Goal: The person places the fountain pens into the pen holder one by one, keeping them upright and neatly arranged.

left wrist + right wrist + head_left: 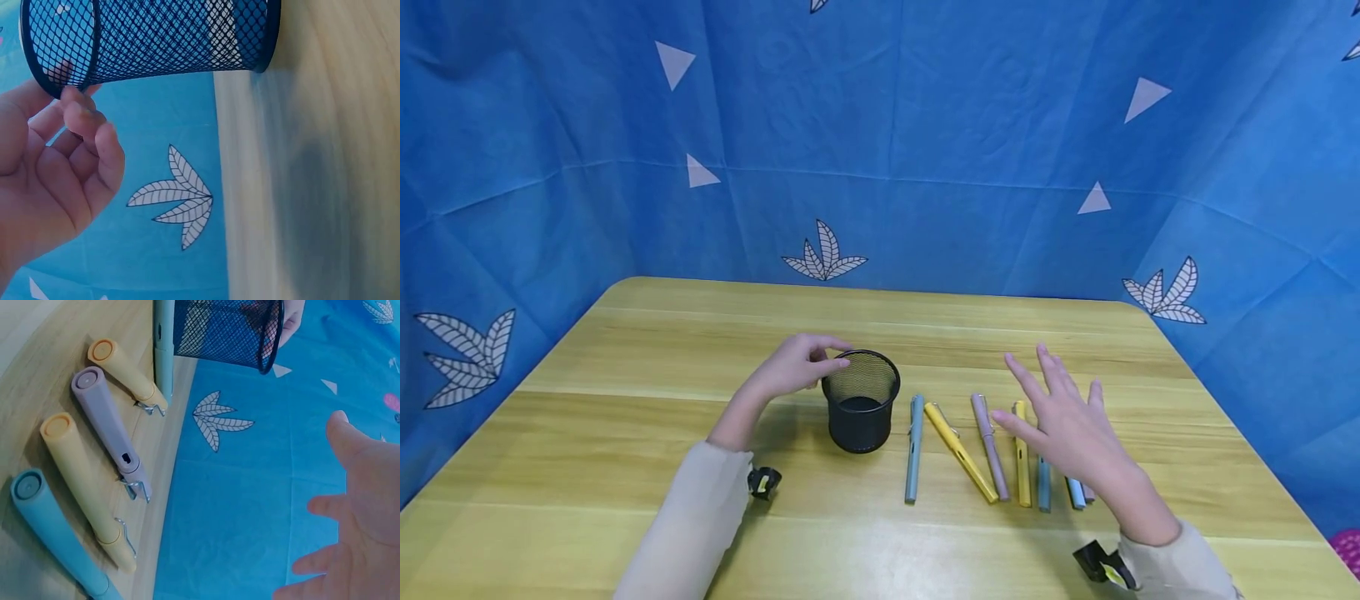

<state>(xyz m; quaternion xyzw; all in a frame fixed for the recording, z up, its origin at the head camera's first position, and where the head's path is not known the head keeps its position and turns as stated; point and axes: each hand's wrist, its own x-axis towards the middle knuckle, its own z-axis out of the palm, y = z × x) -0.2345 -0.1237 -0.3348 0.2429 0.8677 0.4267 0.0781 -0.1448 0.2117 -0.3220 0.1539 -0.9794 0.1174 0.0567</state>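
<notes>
A black mesh pen holder stands upright on the table, its inside bare in the head view. My left hand holds its rim from the left, thumb and fingers at the edge; in the left wrist view the other fingers curl loosely below the rim. My right hand hovers over the pens at the right with fingers spread, holding nothing. Side by side lie a teal pen, a yellow pen, a purple pen, another yellow pen and a blue pen. The hand partly covers a light blue pen.
The wooden table has rounded far corners. Behind it and along the sides hangs a blue cloth with leaf and triangle prints. Part of another purple pen shows beneath my right wrist.
</notes>
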